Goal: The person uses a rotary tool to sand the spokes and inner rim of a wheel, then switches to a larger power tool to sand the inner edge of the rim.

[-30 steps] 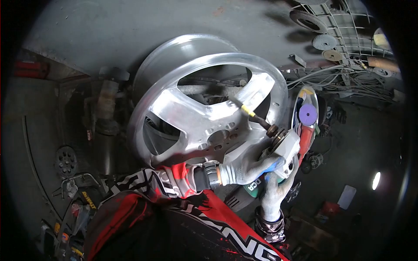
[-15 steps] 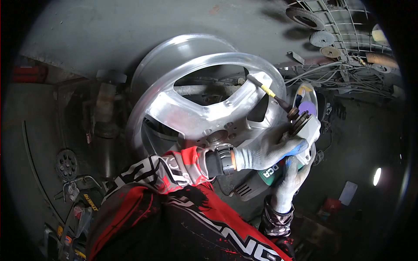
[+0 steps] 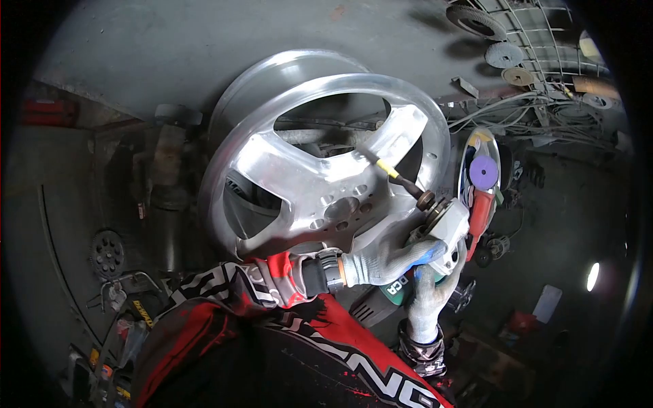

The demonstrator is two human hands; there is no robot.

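Observation:
A shiny alloy wheel rim (image 3: 394, 141) stands tilted in front of me, its spokes and hub holes facing my side. Both hands, in grey knit gloves, hold a green and white DCA angle grinder (image 3: 445, 228). My left hand (image 3: 388, 262), below a dark wrist strap, wraps around the grinder's head. Lower down, my right hand (image 3: 432, 292) grips the body from the right. A long shaft bit with a yellow band (image 3: 388, 168) sticks out of the grinder toward the upper left. Its blurred tip is over the spoke near the window edge; contact cannot be made out.
Right of the rim lies another red power tool (image 3: 481, 211) with a purple disc (image 3: 483, 173). A wire rack (image 3: 537, 30) holds several wheels and discs above coiled cables (image 3: 544, 112). On the left are a dark post (image 3: 166, 183), a perforated disc (image 3: 109, 253) and several tools.
Both hands and the grinder have shifted left and slightly down. The bit's tip has moved from the upper right spoke down-left to the middle of the rim, uncovering the purple disc.

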